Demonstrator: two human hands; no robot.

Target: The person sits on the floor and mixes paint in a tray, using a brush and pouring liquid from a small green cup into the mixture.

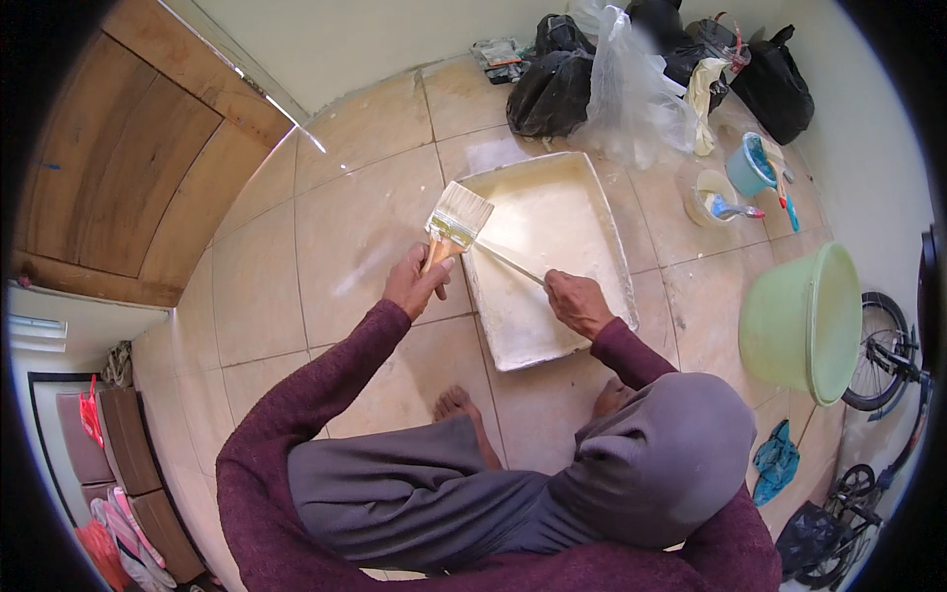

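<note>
Bucket (784, 321) (green) stands right of the tray (543, 356), bags (555, 96) beyond.

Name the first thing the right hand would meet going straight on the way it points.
Likely the wide brush in the left hand; the right hand aims its thin tool there, though depth is unclear.

One fisheye view, bright, soft light; white glint beside wooden door (123, 148); tiled floor (256, 326) bowed towards a black, vignetted rim.
</note>
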